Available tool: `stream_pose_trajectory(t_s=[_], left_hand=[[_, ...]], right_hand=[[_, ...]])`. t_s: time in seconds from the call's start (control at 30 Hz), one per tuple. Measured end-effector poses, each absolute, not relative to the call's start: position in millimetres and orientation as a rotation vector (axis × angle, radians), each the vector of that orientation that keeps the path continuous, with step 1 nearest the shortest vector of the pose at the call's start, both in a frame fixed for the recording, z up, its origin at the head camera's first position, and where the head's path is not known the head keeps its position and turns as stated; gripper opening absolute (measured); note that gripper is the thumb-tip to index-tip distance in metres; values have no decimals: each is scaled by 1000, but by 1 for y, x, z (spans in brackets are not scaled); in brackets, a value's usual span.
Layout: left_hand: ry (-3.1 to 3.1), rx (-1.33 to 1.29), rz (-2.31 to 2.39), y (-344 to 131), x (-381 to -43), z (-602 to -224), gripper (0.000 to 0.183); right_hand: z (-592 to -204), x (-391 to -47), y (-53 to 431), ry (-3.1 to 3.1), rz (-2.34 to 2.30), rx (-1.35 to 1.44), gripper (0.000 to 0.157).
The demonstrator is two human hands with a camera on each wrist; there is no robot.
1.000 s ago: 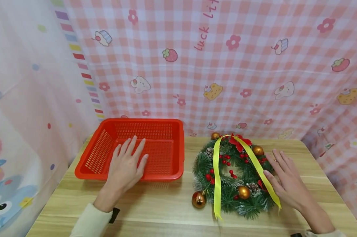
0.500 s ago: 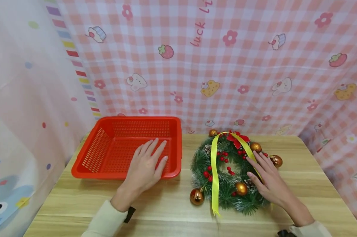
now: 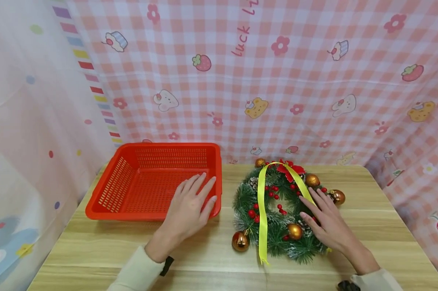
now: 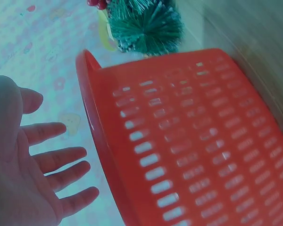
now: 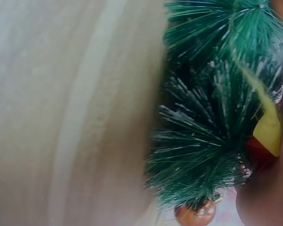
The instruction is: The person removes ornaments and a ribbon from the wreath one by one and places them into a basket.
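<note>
Here, a person's two bare hands reach forward over a wood-patterned tabletop [image 3: 219,270]. The left hand [image 3: 186,208] hovers above the near right corner of a red plastic basket [image 3: 168,146], its fingers nearly straight and slightly spread, holding nothing; from the left wrist, a gap shows between the fingertips and the rim. Most of the basket stretches left of that hand and beyond it.

The right hand [image 3: 326,224], also spread, lies over the right side of a green wreath [image 3: 277,242], which extends to its left; I cannot tell how firmly, if at all, its fingers press. A yellow ribbon [image 3: 262,222] loops over the wreath, one strand passing beneath those fingers, the other hanging to their left. One copper ball [image 3: 240,241] sits between the hands at the wreath's edge, and another ball [image 3: 337,197] is just right of the right fingertips. Beyond both hands hangs pink checked cloth [image 3: 306,72].
</note>
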State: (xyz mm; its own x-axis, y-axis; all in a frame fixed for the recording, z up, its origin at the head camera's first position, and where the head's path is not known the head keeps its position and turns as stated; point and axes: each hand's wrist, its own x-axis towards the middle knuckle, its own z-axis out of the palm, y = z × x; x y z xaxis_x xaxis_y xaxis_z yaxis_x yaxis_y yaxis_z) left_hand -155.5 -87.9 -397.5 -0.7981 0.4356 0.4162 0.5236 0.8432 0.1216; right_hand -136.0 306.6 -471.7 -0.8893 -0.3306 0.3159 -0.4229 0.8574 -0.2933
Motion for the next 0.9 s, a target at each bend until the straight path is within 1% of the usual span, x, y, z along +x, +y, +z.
stream_pose_trajectory(t_s=[0.53,0.9], left_hand=[[-2522,-990,-389,-35,-148,-393,46],[-2463,-1199,-483,12,-139,-400,42]], right_hand=[[-477,-140,310,-2867,572,541,47],[-478,-138,309,-2885,574,514,47]])
